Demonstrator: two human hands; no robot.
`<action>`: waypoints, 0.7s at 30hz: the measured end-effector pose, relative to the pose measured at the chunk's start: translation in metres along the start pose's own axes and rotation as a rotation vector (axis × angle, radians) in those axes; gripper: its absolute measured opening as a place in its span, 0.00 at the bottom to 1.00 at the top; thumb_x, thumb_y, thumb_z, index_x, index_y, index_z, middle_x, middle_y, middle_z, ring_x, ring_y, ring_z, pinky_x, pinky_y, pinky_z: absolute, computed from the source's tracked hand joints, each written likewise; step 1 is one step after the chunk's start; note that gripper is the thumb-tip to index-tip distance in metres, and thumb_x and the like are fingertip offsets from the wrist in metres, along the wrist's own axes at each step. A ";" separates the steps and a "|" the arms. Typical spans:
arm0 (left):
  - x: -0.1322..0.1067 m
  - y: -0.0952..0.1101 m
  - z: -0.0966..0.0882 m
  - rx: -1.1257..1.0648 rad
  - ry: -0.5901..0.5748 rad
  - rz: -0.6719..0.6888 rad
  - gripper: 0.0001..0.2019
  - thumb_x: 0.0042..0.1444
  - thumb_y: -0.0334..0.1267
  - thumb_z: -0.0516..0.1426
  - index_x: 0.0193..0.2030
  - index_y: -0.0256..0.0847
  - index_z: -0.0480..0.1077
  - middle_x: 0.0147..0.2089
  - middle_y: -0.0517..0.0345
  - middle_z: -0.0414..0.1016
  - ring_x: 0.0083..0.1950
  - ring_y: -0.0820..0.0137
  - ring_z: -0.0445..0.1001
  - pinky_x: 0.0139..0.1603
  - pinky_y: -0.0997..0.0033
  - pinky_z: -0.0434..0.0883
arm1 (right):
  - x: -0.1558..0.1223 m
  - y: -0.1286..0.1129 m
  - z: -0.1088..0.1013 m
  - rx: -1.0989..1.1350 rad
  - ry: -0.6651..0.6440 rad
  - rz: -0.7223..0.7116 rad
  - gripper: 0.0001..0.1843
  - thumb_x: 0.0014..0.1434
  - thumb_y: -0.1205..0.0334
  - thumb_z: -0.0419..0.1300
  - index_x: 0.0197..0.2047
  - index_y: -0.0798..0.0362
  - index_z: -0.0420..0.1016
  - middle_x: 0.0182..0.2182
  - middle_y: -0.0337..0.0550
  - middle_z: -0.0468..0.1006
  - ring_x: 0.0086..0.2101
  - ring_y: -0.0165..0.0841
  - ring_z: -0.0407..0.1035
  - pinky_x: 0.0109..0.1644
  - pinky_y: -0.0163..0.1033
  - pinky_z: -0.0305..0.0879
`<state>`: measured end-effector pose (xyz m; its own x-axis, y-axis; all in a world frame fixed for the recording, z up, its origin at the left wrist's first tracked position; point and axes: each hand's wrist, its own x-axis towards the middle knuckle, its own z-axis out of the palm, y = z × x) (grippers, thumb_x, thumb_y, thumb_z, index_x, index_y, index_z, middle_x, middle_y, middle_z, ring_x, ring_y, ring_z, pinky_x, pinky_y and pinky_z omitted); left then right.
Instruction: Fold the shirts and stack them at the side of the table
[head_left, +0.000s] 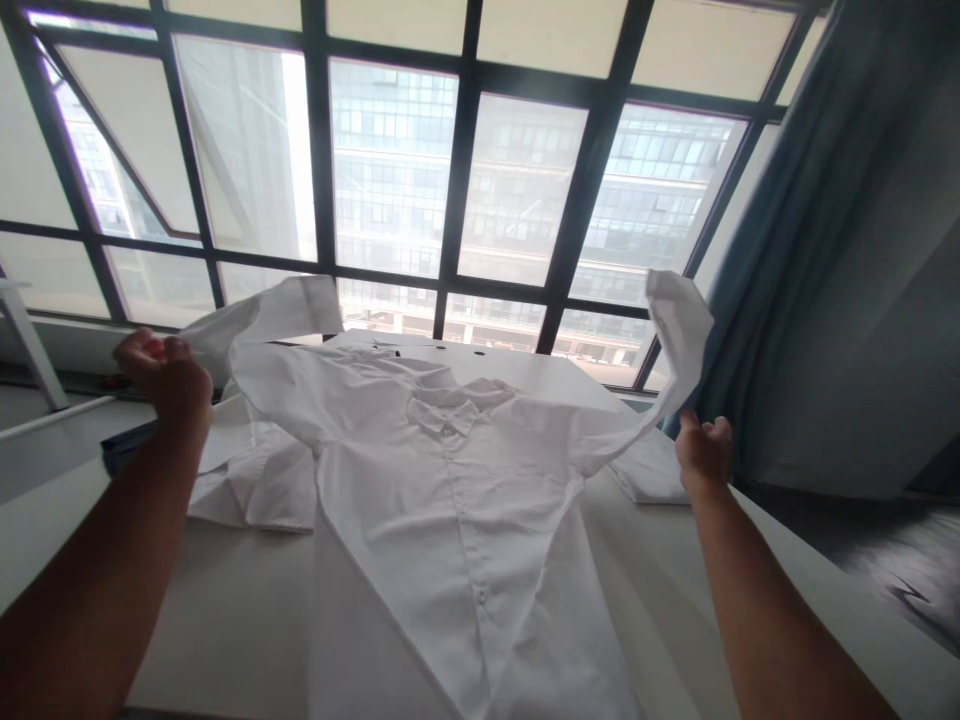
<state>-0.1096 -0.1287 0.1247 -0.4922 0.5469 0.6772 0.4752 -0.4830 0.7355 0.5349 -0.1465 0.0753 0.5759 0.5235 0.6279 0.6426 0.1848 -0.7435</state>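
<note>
A white button-up shirt (457, 500) lies front up on the white table (247, 610), collar pointing away from me. My left hand (169, 375) is closed on the shirt's left sleeve near its cuff, holding it raised above the table. My right hand (703, 450) is raised at the other side, fingers curled against the right sleeve, whose cuff (675, 310) flaps up in the air above it. Both sleeves are lifted and spread outward.
More white garments (255, 480) lie crumpled on the table's left, and a folded white piece (652, 475) rests at the right. A large window with dark frames (457, 180) fills the back. A blue-grey curtain (840, 250) hangs at right.
</note>
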 end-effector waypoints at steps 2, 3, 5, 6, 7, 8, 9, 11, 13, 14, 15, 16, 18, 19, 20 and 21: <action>-0.007 -0.002 0.003 0.174 0.307 0.144 0.13 0.61 0.41 0.53 0.50 0.38 0.66 0.49 0.54 0.72 0.61 0.58 0.65 0.65 0.53 0.59 | -0.014 -0.008 0.013 -0.079 -0.007 0.034 0.22 0.58 0.56 0.54 0.50 0.60 0.73 0.43 0.60 0.78 0.42 0.43 0.73 0.47 0.45 0.67; -0.016 0.001 0.011 0.247 0.308 0.229 0.13 0.61 0.38 0.52 0.49 0.36 0.67 0.51 0.52 0.72 0.59 0.59 0.67 0.64 0.54 0.61 | -0.026 -0.018 0.023 -0.088 -0.070 0.008 0.19 0.55 0.56 0.57 0.47 0.58 0.76 0.42 0.57 0.80 0.41 0.42 0.74 0.48 0.44 0.67; -0.045 0.010 0.037 0.281 -0.024 0.367 0.11 0.62 0.36 0.50 0.43 0.36 0.71 0.46 0.51 0.76 0.51 0.62 0.73 0.58 0.59 0.67 | -0.059 -0.044 0.046 -0.086 -0.390 -0.173 0.15 0.56 0.55 0.57 0.41 0.55 0.78 0.38 0.52 0.82 0.37 0.40 0.75 0.45 0.42 0.68; -0.063 0.016 0.052 0.285 -0.257 0.425 0.11 0.62 0.37 0.50 0.41 0.36 0.73 0.43 0.51 0.78 0.47 0.63 0.75 0.54 0.61 0.69 | -0.079 -0.059 0.056 -0.092 -0.556 -0.257 0.14 0.56 0.53 0.57 0.38 0.54 0.79 0.35 0.50 0.82 0.35 0.39 0.75 0.43 0.41 0.68; -0.083 0.022 0.068 0.299 -0.476 0.483 0.12 0.62 0.39 0.51 0.38 0.37 0.74 0.40 0.51 0.79 0.43 0.63 0.76 0.51 0.62 0.69 | -0.098 -0.074 0.066 -0.115 -0.684 -0.320 0.15 0.58 0.52 0.57 0.34 0.53 0.79 0.31 0.48 0.81 0.32 0.38 0.74 0.40 0.40 0.67; -0.104 0.027 0.082 0.327 -0.673 0.532 0.12 0.62 0.39 0.52 0.36 0.38 0.75 0.38 0.51 0.79 0.41 0.63 0.76 0.49 0.64 0.69 | -0.118 -0.088 0.073 -0.156 -0.782 -0.353 0.17 0.59 0.50 0.56 0.31 0.53 0.78 0.26 0.46 0.80 0.29 0.37 0.72 0.36 0.38 0.65; -0.125 0.031 0.094 0.346 -0.831 0.556 0.12 0.61 0.39 0.53 0.35 0.39 0.77 0.37 0.51 0.79 0.38 0.64 0.76 0.45 0.65 0.69 | -0.137 -0.100 0.079 -0.201 -0.868 -0.370 0.19 0.61 0.48 0.55 0.29 0.53 0.78 0.24 0.44 0.78 0.26 0.35 0.71 0.32 0.37 0.62; -0.160 0.036 0.111 0.345 -1.103 0.579 0.11 0.60 0.39 0.55 0.35 0.40 0.78 0.37 0.51 0.80 0.35 0.66 0.75 0.40 0.69 0.68 | -0.170 -0.119 0.087 -0.281 -0.984 -0.401 0.21 0.61 0.44 0.57 0.29 0.53 0.77 0.24 0.44 0.78 0.25 0.34 0.69 0.29 0.36 0.57; -0.184 0.037 0.119 0.351 -1.231 0.578 0.10 0.59 0.39 0.56 0.36 0.41 0.79 0.37 0.52 0.80 0.35 0.66 0.76 0.37 0.71 0.68 | -0.194 -0.129 0.092 -0.357 -1.031 -0.427 0.21 0.58 0.41 0.59 0.31 0.52 0.78 0.26 0.45 0.79 0.26 0.35 0.70 0.29 0.36 0.56; -0.191 0.036 0.121 0.359 -1.262 0.576 0.09 0.59 0.39 0.57 0.37 0.41 0.79 0.37 0.52 0.80 0.35 0.65 0.76 0.37 0.71 0.67 | -0.202 -0.131 0.093 -0.398 -1.043 -0.435 0.21 0.58 0.41 0.60 0.32 0.52 0.78 0.27 0.46 0.80 0.27 0.36 0.71 0.30 0.36 0.56; -0.195 0.034 0.122 0.366 -1.278 0.573 0.09 0.58 0.38 0.57 0.38 0.41 0.80 0.37 0.52 0.80 0.35 0.65 0.76 0.36 0.71 0.67 | -0.207 -0.132 0.095 -0.437 -1.052 -0.437 0.21 0.58 0.41 0.60 0.32 0.52 0.78 0.28 0.47 0.80 0.29 0.37 0.72 0.30 0.36 0.56; -0.197 0.032 0.123 0.371 -1.286 0.570 0.09 0.58 0.38 0.57 0.38 0.42 0.80 0.38 0.52 0.79 0.36 0.65 0.76 0.36 0.72 0.67 | -0.211 -0.132 0.097 -0.472 -1.065 -0.437 0.20 0.58 0.43 0.60 0.33 0.52 0.78 0.29 0.48 0.81 0.30 0.38 0.73 0.31 0.36 0.57; -0.198 0.029 0.124 0.365 -1.288 0.555 0.08 0.57 0.36 0.57 0.37 0.42 0.80 0.38 0.53 0.79 0.35 0.67 0.76 0.36 0.72 0.67 | -0.214 -0.130 0.099 -0.518 -1.088 -0.432 0.16 0.60 0.47 0.59 0.35 0.52 0.78 0.31 0.49 0.82 0.32 0.39 0.74 0.32 0.37 0.58; -0.198 0.028 0.124 0.358 -1.285 0.544 0.08 0.56 0.36 0.57 0.37 0.42 0.80 0.38 0.53 0.79 0.35 0.67 0.75 0.36 0.73 0.67 | -0.214 -0.129 0.100 -0.526 -1.093 -0.433 0.15 0.60 0.50 0.58 0.35 0.52 0.78 0.32 0.50 0.82 0.32 0.40 0.75 0.32 0.37 0.59; -0.197 0.027 0.125 0.351 -1.283 0.531 0.08 0.56 0.36 0.58 0.37 0.42 0.80 0.38 0.54 0.79 0.34 0.68 0.75 0.36 0.73 0.67 | -0.214 -0.128 0.101 -0.528 -1.092 -0.437 0.13 0.60 0.53 0.58 0.36 0.52 0.78 0.32 0.51 0.82 0.33 0.40 0.75 0.33 0.37 0.59; -0.197 0.027 0.125 0.348 -1.284 0.518 0.08 0.56 0.36 0.58 0.38 0.42 0.80 0.38 0.54 0.79 0.34 0.68 0.75 0.36 0.73 0.67 | -0.213 -0.128 0.102 -0.522 -1.086 -0.441 0.12 0.59 0.56 0.57 0.35 0.53 0.78 0.32 0.52 0.82 0.33 0.40 0.75 0.33 0.37 0.60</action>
<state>0.0916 -0.1641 0.0082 0.6908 0.6835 0.2359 0.6382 -0.7297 0.2454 0.2786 -0.1970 0.0129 -0.2828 0.9535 0.1046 0.9357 0.2982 -0.1887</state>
